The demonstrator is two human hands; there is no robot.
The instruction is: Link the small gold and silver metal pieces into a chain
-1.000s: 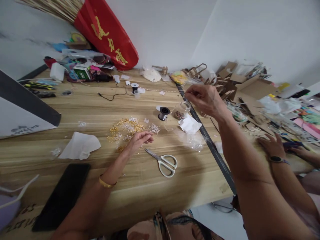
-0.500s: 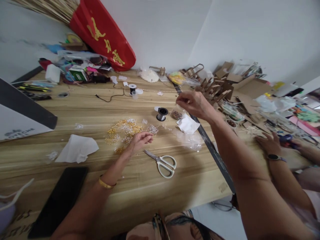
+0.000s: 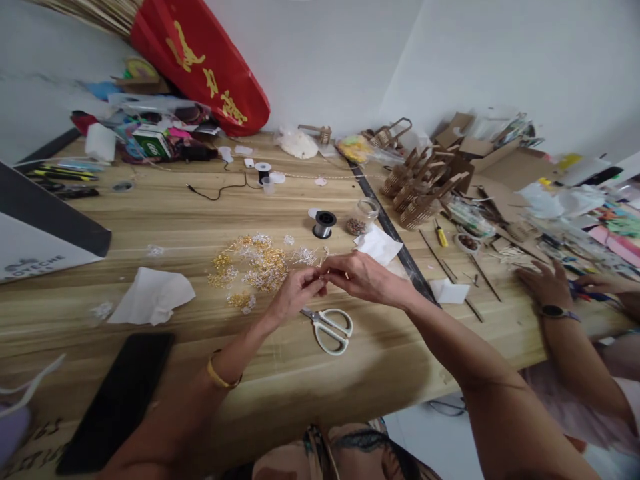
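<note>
My left hand (image 3: pixel 297 292) and my right hand (image 3: pixel 363 277) meet fingertip to fingertip over the table. Both pinch closed; whatever lies between the fingers is too small to make out. Left of them spreads a heap of small gold and clear bead-like pieces (image 3: pixel 255 263). White-handled scissors (image 3: pixel 333 331) lie just below, their blade tips partly hidden by my left hand. Beyond my hands stands a black spool of thin silvery wire (image 3: pixel 325 225). A clear jar (image 3: pixel 369 208) with small brown beads (image 3: pixel 356 227) is to its right, beside a white paper (image 3: pixel 379 245).
A dark phone-like slab (image 3: pixel 117 400) and a crumpled white tissue (image 3: pixel 153 297) lie at left. Small wooden baskets (image 3: pixel 420 187) stand at the right rear. A co-worker's hand (image 3: pixel 545 283) rests on the table at far right. A dark strip (image 3: pixel 395 233) crosses the tabletop.
My right hand has come down and left from over the jar to my left hand. My left hand has shifted slightly right, and their fingertips now meet above the scissors.
</note>
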